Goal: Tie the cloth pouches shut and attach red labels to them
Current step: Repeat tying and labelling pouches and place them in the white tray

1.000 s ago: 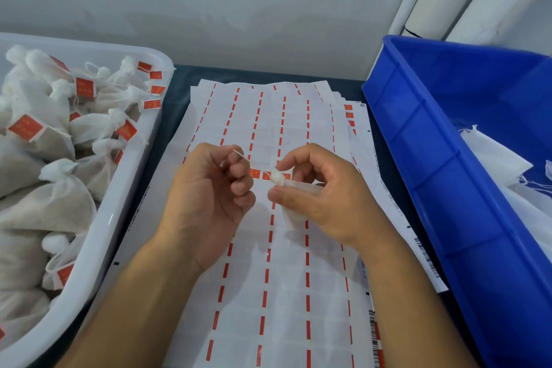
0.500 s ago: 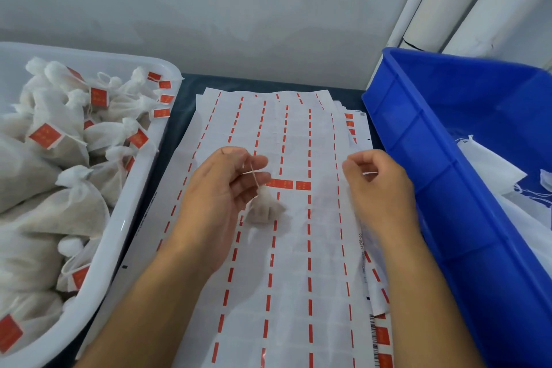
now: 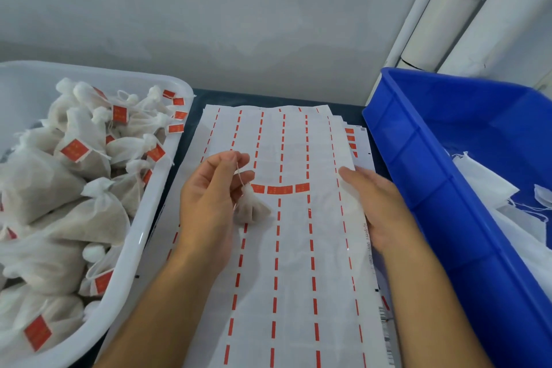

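Note:
A small tied cloth pouch (image 3: 251, 210) hangs by its white string, which my left hand (image 3: 209, 203) pinches between thumb and fingers just above the label sheet (image 3: 295, 278). The pouch's bottom touches the sheet. Three red labels (image 3: 279, 189) remain in a row on the sheet, just right of the pouch. My right hand (image 3: 379, 206) lies flat with straight fingers on the sheet's right edge, holding nothing.
A white tub (image 3: 140, 236) at the left is full of tied pouches with red labels (image 3: 74, 149). A blue crate (image 3: 442, 197) at the right holds loose white cloth bags (image 3: 490, 188). More sheets lie under the top one. A grey wall stands behind.
My right hand let go of the pouch, moved right and flattened on the sheet's edge. The pouch now dangles from my left hand by its string.

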The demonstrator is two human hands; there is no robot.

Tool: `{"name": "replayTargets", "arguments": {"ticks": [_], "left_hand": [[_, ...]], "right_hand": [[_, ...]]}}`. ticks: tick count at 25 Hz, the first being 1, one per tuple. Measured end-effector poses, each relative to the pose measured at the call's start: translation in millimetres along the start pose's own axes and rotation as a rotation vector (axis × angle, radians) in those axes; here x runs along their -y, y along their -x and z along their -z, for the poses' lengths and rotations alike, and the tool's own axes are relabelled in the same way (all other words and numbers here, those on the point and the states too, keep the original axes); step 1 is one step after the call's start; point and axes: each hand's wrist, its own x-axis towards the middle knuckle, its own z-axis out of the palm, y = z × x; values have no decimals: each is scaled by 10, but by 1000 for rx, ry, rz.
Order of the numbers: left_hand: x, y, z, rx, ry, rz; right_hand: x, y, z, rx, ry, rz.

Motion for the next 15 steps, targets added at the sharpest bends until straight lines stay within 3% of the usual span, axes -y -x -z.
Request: {"name": "replayTargets", "arguments": {"ticks": [4, 7, 10, 12, 13, 15], "left_hand": [[42, -13, 22, 11, -55, -87], [127, 3, 26, 108, -270, -235], [158, 45, 26, 131, -763, -588], [190, 50, 27, 172, -954, -820], [200, 52, 10, 221, -1000, -844], [208, 38, -83, 347, -1060, -704]], "right_hand": [[-84, 34, 54, 201, -9, -67], [-137, 43, 24, 264, -65, -79], [-169, 34, -3, 258, -125, -105], [-168, 46, -13, 280, -156, -123], [-168, 53, -18, 291, -166, -128], [-160, 59, -25, 297, -186, -124]]}}
